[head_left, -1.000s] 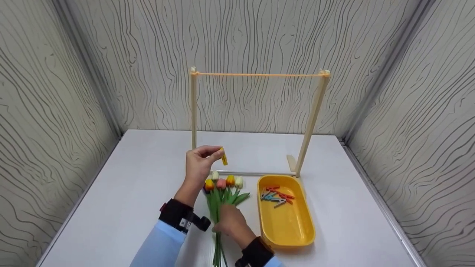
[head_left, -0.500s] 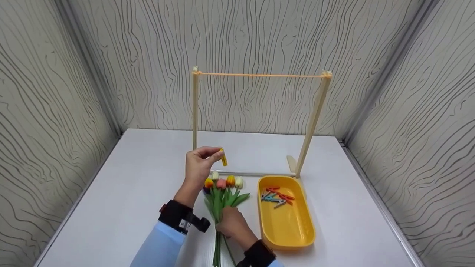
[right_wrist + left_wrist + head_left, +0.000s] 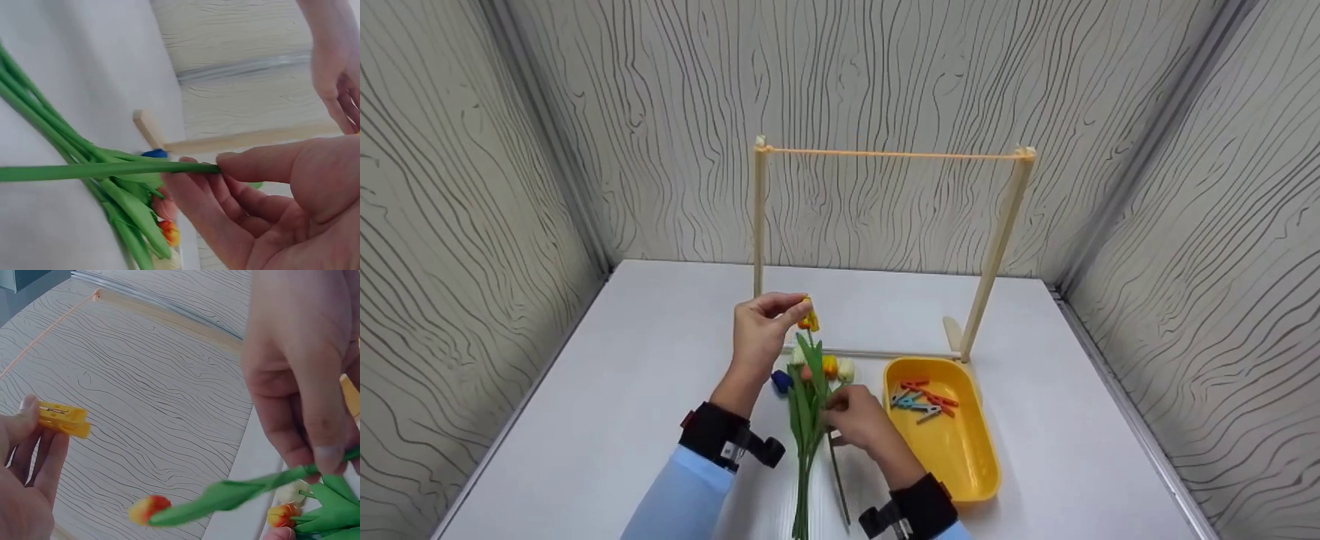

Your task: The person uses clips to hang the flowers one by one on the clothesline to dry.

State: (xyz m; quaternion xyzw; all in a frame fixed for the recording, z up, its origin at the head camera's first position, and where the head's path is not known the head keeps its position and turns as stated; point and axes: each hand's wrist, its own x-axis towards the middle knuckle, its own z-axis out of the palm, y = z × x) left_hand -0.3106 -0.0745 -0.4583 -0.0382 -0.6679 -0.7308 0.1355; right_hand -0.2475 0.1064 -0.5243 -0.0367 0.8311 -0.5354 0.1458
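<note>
The fingers of the left hand (image 3: 761, 335) pinch a yellow clothespin (image 3: 63, 419) by one end, thumb against fingertips, holding it up above the tabletop (image 3: 675, 390). The right hand (image 3: 861, 424), nearer and to the right, has its thumb and fingers closed on the green stem of a single tulip (image 3: 225, 495). That tulip's red-and-yellow blossom points away to the far side, just below the clothespin and apart from it as the left wrist view shows, while its bare stem end runs back toward the near side.

Beneath and to the left of this stem lies the rest of the bunch (image 3: 802, 480), stems toward the near edge and heads to the far side: a blue tulip (image 3: 781, 382) on the left, then white, pink and orange-yellow ones.

Just right of the right hand sits a yellow basin (image 3: 949, 465), with red, blue and grey clothespins (image 3: 940, 400) heaped in its far part. Beyond it all, a wooden frame stands upright, its left post (image 3: 759, 225) and right post (image 3: 997, 251) joined at the top by an orange cord (image 3: 892, 154). Farther back rises a wall (image 3: 885, 75) patterned with dark wood-grain lines.
</note>
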